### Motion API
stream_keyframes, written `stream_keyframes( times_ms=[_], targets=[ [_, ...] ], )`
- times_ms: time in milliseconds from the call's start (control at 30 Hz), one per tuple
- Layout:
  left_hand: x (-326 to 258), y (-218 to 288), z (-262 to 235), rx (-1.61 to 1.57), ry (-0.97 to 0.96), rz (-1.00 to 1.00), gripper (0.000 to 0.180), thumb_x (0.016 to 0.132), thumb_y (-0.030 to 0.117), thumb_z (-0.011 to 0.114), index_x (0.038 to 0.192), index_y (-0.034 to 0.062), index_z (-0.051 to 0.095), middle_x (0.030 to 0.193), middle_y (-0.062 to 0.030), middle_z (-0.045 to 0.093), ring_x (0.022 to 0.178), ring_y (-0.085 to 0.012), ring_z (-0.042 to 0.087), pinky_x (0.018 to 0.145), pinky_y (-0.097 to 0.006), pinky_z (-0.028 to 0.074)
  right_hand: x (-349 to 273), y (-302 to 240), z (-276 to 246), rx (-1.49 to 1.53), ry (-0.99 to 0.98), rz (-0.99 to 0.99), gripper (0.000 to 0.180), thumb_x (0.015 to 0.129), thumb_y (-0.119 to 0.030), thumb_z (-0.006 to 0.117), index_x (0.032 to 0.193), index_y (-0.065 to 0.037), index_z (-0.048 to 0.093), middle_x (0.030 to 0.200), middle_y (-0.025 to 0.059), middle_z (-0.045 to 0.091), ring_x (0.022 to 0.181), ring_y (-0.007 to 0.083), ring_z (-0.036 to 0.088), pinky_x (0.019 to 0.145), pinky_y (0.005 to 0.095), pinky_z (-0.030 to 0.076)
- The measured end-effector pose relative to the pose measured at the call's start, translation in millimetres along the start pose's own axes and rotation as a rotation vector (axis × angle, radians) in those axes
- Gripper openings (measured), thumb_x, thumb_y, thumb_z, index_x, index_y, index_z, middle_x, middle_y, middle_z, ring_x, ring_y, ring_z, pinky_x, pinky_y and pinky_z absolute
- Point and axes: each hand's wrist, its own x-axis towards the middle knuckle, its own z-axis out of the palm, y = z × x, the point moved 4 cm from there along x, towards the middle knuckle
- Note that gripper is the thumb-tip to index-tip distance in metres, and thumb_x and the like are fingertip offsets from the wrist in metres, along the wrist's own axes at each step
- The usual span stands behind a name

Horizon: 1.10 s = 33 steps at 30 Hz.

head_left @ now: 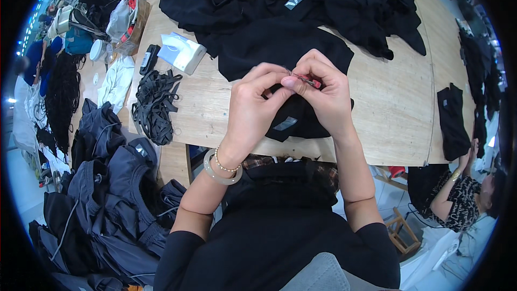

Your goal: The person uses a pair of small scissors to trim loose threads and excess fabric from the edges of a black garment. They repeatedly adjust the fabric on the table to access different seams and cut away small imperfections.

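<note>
- Head view: a black garment (293,116) is held up at the near edge of the wooden table (398,102), bunched between both hands.
- The left hand (256,105) is closed around a fold of the cloth, fingers curled tight, nothing else seen in it.
- The right hand (323,94) is pinched shut on a small red-handled tool (309,80), likely a thread snipper; its tip is set against the cloth just beside the left thumb.
- Step judged in hand: trimming or picking a loose thread at a seam; the exact spot is hidden by the fingers.
- Next move, as judged, calls for the fold to be kept taut and the tip kept clear of the fabric and thumb.
- A pile of black garments (301,5) is heaped at the table's far side, well apart from the hands.
- A bundle of black straps (155,105) and a white box (183,51) lie to the left.
- Dark jackets (107,183) are stacked at lower left.
- Another person's arm (449,194) is seen at lower right.
</note>
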Motion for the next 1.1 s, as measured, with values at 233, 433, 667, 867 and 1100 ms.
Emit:
stream_keyframes(
  times_ms=[233,433,667,867,1100],
  targets=[
    [-1,-11,4,-0.208,-0.057,-0.198,0.008,0.092,0.004,0.065,0.091,-0.0041,0.066,0.075,-0.0095,0.071,0.068,-0.0064,0.066,0.063,-0.025,0.058,-2,13,-14,0.029,-0.013,0.158,0.020,0.081,-0.011,0.079,0.088,-0.002,0.062,0.080,-0.0037,0.053,0.071,0.0035,0.046,0.064,0.0196,0.037],
    [2,-17,0,-0.254,-0.073,-0.240,0.009,0.097,0.006,0.060,0.097,-0.0020,0.063,0.071,-0.0063,0.067,0.071,-0.0044,0.064,0.066,-0.027,0.060,-8,14,-40,-0.085,0.014,0.153,0.023,0.084,-0.018,0.077,0.092,-0.002,0.064,0.080,-0.0013,0.059,0.075,0.0068,0.055,0.068,0.0219,0.042],
    [2,-13,2,-0.229,-0.099,-0.236,0.010,0.097,0.009,0.060,0.100,-0.0002,0.063,0.066,-0.0027,0.060,0.066,-0.0019,0.056,0.061,-0.025,0.059,-6,7,-40,-0.367,-0.081,0.055,0.027,0.078,-0.021,0.081,0.083,0.001,0.068,0.077,0.0055,0.063,0.073,0.0153,0.060,0.066,0.0278,0.046],
    [3,-13,1,-0.243,-0.096,-0.240,0.011,0.097,0.010,0.062,0.100,-0.0001,0.064,0.065,-0.0030,0.060,0.064,-0.0016,0.055,0.059,-0.024,0.058,-4,2,-34,-0.412,-0.112,0.027,0.026,0.076,-0.022,0.082,0.082,0.000,0.068,0.075,0.0049,0.061,0.071,0.0168,0.059,0.064,0.0288,0.045],
    [3,-16,2,-0.258,-0.116,-0.241,0.012,0.097,0.011,0.062,0.099,-0.0005,0.065,0.067,-0.0046,0.063,0.065,-0.0023,0.058,0.059,-0.024,0.058,-2,1,-32,-0.428,-0.149,-0.051,0.027,0.074,-0.022,0.083,0.080,-0.001,0.067,0.073,0.0036,0.060,0.071,0.0167,0.056,0.064,0.0298,0.044]
  ],
)
